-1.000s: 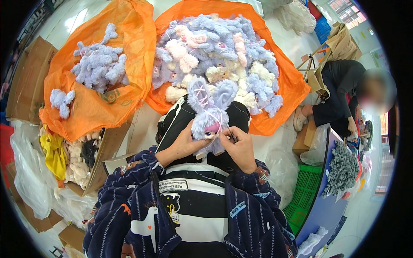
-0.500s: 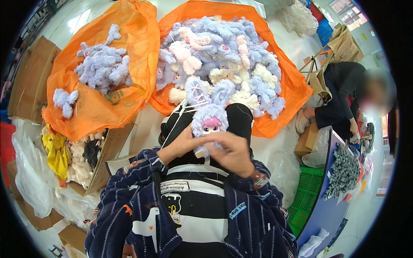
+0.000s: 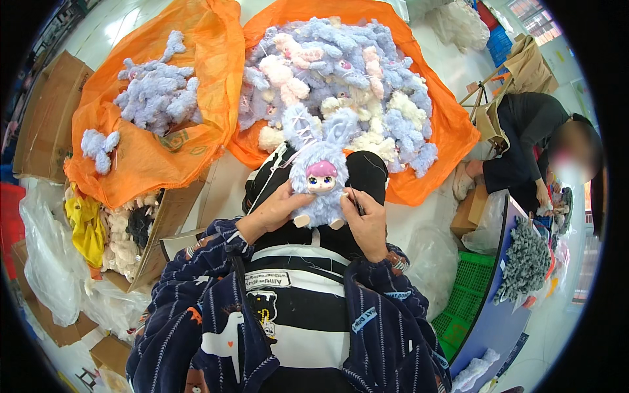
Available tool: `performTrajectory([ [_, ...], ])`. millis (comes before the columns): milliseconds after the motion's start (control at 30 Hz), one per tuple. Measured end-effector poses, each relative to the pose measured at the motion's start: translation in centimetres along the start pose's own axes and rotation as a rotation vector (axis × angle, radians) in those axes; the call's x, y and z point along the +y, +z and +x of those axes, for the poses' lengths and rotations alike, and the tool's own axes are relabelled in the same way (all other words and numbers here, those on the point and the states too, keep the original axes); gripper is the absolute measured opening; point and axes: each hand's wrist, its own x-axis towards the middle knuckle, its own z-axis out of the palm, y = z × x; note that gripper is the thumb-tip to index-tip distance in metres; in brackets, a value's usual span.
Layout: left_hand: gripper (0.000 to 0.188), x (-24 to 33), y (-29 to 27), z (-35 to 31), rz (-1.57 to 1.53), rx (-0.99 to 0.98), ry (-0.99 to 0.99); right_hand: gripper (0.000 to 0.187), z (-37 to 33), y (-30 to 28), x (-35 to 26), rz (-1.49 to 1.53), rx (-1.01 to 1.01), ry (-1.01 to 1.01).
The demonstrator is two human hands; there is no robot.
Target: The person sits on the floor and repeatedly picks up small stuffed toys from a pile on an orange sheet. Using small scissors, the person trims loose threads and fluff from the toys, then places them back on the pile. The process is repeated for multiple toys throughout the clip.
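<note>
A plush bunny doll point(image 3: 319, 171) rests upright on my lap, facing me. It has pale lilac fur, long ears, a pink fringe and a smooth face with big eyes; white cord is laced across its left ear. My left hand point(image 3: 274, 211) grips the doll's left side, thumb beside the face. At the doll's right side my right hand point(image 3: 367, 223) is closed with its fingertips by the doll's arm. A thin dark tool point(image 3: 356, 200) shows between those fingers; its exact kind is hard to make out.
Ahead, an orange sack point(image 3: 452, 141) lies under a heap of lilac, pink and cream plush dolls. Another orange sack point(image 3: 216, 59) with lilac dolls is at left, above a cardboard box point(image 3: 167, 229). Green crates point(image 3: 468, 281) and a blue table point(image 3: 491, 327) stand right. A person point(image 3: 531, 131) bends there.
My right hand has moved from across the doll's front to its right side, uncovering the face and feet. The dark tool now shows in it. The doll sits more upright.
</note>
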Motion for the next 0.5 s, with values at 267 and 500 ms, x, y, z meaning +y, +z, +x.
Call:
performTrajectory([
  [267,0.063,0.2,0.1,-0.5,-0.214,-0.115,-0.001,0.023,0.1,-0.2,0.9,-0.094,-0.008,-0.11],
  [500,0.047,0.3,0.0,-0.3,-0.07,0.052,-0.022,0.037,-0.4,-1.8,-1.4,-0.384,-0.194,-0.418],
])
